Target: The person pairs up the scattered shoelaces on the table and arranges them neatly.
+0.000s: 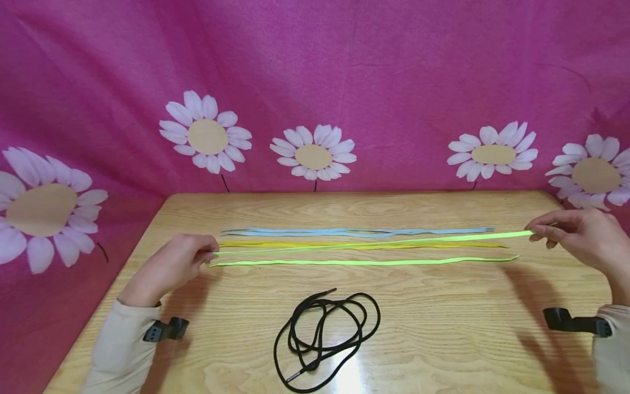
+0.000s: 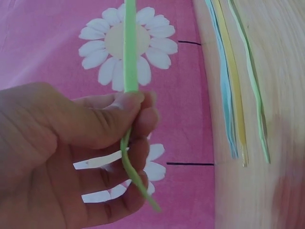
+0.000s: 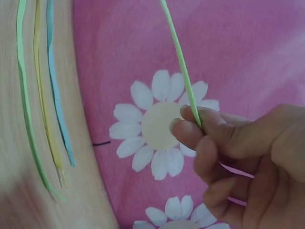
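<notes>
A neon green shoelace point(image 1: 443, 239) is stretched between both hands above the table. My left hand point(image 1: 184, 262) pinches it between thumb and fingers, and in the left wrist view its loose end point(image 2: 138, 181) hangs below the grip. At the other end, my right hand point(image 1: 581, 235) pinches the lace with thumb and fingertips. Beneath it lie a second green shoelace point(image 1: 364, 262), yellow shoelaces point(image 1: 275, 244) and light blue shoelaces point(image 1: 315, 232), laid straight side by side across the wood. The held lace crosses over the yellow ones in the head view.
A black round shoelace point(image 1: 295, 328) lies in a loose tangle near the front middle of the wooden table point(image 1: 443, 328). Behind the table's far edge hangs a pink cloth point(image 1: 394, 82) printed with white daisies. Small black cameras sit on both wrists.
</notes>
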A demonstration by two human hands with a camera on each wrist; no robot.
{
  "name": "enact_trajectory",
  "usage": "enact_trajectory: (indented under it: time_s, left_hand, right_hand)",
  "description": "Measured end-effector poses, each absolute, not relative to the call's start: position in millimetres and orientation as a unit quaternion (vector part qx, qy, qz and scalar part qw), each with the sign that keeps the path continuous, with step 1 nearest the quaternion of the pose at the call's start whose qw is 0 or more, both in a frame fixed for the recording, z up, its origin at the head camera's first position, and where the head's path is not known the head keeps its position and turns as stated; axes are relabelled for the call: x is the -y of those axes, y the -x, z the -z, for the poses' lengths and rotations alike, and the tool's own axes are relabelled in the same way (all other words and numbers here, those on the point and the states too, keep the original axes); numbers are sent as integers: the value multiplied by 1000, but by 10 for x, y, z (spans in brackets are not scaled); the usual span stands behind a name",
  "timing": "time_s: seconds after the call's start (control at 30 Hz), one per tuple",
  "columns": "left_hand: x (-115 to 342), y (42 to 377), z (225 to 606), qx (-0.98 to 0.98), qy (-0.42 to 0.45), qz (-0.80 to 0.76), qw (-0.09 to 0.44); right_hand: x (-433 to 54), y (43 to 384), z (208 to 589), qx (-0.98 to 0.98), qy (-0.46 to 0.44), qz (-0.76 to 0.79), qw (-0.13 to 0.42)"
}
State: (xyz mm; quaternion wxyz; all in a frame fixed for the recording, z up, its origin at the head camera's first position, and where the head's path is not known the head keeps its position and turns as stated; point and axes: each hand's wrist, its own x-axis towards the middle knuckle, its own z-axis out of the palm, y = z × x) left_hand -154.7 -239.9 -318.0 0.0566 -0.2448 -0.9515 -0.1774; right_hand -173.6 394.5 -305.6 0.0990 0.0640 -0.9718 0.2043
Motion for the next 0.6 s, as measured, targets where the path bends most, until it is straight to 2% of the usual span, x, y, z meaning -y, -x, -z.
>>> enact_trajectory:
  time_s: [0.13, 0.37, 0.6]
  left_hand:
    - [2433, 1577, 3198, 956, 232, 170, 62]
    - [2508, 1612, 3245, 966, 181, 182, 28]
    - [2610, 1659, 3332, 964, 181, 189, 54]
  right_hand:
    - [-4014, 1757, 3097, 970, -75, -215, 81]
    - [-4105, 1780, 3145, 974, -58, -206, 73]
    - [-4203, 1810, 3231, 984, 1, -167, 59]
